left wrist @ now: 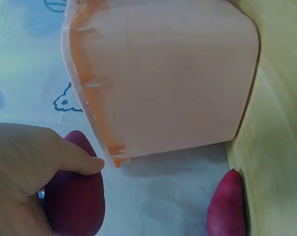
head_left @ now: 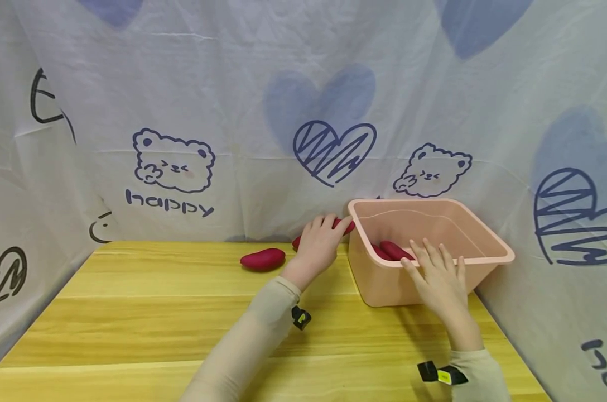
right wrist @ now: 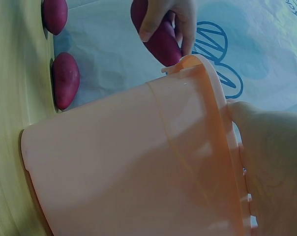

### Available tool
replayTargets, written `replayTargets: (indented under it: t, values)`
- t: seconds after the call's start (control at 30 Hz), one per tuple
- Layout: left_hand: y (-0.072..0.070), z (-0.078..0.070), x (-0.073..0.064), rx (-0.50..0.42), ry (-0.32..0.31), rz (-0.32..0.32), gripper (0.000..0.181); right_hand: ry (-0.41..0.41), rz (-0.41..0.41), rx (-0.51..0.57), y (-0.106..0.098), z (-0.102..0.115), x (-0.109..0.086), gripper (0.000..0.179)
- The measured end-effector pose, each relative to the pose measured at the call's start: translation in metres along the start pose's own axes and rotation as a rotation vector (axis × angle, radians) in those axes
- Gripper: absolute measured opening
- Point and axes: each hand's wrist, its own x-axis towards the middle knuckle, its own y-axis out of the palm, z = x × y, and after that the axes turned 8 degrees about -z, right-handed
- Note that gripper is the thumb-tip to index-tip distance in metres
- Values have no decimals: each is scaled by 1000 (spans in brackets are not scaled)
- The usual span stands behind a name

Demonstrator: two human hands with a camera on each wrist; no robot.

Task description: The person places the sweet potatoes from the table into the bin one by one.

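Crimson sweet potato (left wrist: 75,204) held up at the pink tub (head_left: 389,285)

Your left hand (head_left: 319,243) grips the sweet potato, with the thumb across it, beside the left rim of the tub and outside it. Your right hand (head_left: 441,279) rests at the tub's near rim, its fingers spread wide and fairly straight and holding nothing.

The step in hand looks like bringing this one over to join the two roots (head_left: 396,251) lying inside on the left. If so, your next move calls for raising it clear of the left rim, carrying it right and letting it down gently, while your right hand steadies the tub. Two more lie on the wooden table (head_left: 148,312) to the left: a nearer root (head_left: 263,259) in plain sight, and a farther root (head_left: 296,243) close to the patterned cloth (head_left: 243,111).

Your left hand and wrist cover most of that farther one in the head view. You cannot tell whether the held one's tip touches the rim. The near wall hides part of the tub's floor, so more could lie there, and the right wrist view cuts off most of your right hand.
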Motion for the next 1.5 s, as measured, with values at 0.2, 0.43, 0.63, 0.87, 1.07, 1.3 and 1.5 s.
replayTargets:
  t: [0.2,0.43,0.63,0.87,1.07,1.3,1.5]
  values:
    - [-1,-2,9,5,5,7,50,-9,-3,-3,1,0,0,62]
    - [-5,-5,19,25,21,-1,47,-11,-10,-9,1,0,0,62]
    - [-9,-11,30,38,49,-21,43,-10,-10,-13,-1,0,1,63]
    - [-9,-19,41,61,65,9,44,-12,-17,-15,-2,1,2,62]
    - [-8,-24,49,97,85,36,46,-14,-17,-12,-1,1,3,62]
    - [-5,-32,56,123,100,50,53,-12,-12,-14,0,1,3,62]
    - [-1,-41,61,136,121,40,51,-13,-16,-17,1,-1,2,62]
